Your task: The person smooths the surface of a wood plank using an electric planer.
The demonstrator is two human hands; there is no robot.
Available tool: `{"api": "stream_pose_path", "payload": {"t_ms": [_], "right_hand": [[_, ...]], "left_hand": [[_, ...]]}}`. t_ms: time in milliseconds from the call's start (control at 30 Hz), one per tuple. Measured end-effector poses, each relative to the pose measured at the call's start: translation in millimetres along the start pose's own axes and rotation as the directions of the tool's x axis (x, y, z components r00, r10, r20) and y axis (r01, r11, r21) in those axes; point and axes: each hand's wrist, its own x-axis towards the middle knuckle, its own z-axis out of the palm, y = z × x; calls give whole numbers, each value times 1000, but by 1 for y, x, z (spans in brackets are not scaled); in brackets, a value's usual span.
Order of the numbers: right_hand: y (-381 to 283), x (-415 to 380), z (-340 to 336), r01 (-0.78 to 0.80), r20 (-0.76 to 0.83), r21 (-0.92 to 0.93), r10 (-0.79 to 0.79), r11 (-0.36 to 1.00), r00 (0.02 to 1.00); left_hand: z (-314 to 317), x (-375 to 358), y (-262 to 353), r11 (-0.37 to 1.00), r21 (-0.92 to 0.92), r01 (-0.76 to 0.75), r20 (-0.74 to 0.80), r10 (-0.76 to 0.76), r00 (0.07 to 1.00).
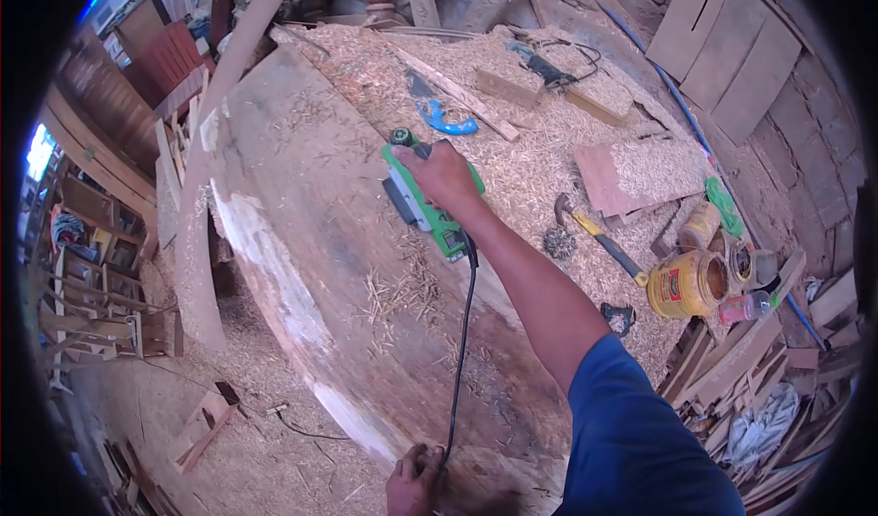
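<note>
My right hand (441,176) is wrapped round the handle of a green electric planer (444,233), which rests on a wide wooden slab (366,214). From the planer's rear a black power cord (465,333) runs down across the slab to my left hand (416,481). That hand is at the slab's near edge, fingers curled round the cord. Wood shavings (402,292) lie in a heap just below the planer. Pale, rough sapwood (274,274) lines the slab's left edge.
A hammer (599,237) lies among shavings on the right, beside a yellow jar (681,285) and other containers. Farther back are a blue-handled saw (446,121), a wood strip (457,95) and a corded power tool (540,63). Scrap wood (732,361) is piled at right.
</note>
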Motion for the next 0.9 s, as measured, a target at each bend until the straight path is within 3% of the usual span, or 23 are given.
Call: {"api": "stream_pose_path", "payload": {"t_ms": [67,200,233,333,400,500,600,667,700,800,900], "right_hand": [[1,-6,-1,6,1,11,-6,1000,1000],[55,-61,-8,52,-90,-64,-57,997,994],[58,-101,-26,-28,-1,13,28,1000,1000],[106,-225,-70,-52,-27,-49,51,997,998],[169,-313,-88,79,-198,-169,-112,983,974],[214,-448,-136,-171,-120,-28,167,985,979],[245,-521,-167,-312,-114,-74,303,947,946],[234,-539,-184,-468,38,14,467,884,883],[246,-539,-180,-389,-14,-23,389,921,921],[270,-515,-164,-204,-117,-96,192,974,974],[239,-461,-148,-155,-121,-45,148,987,981]], "left_hand": [[4,1,-4,986,125,-112,-104,126,987],[8,-6,-16,977,120,-176,-137,192,972],[10,-12,-17,980,91,-179,-142,190,971],[12,-42,-22,966,82,-244,-111,252,961],[13,-57,-30,956,106,-274,-44,280,959],[24,-95,-7,934,142,-328,97,317,943],[47,-113,2,904,76,-420,212,397,893],[64,-123,11,881,84,-466,264,431,863],[58,-124,31,882,105,-459,301,412,860],[73,-112,48,821,98,-562,215,534,817],[95,-74,66,696,42,-717,172,702,691]]}}
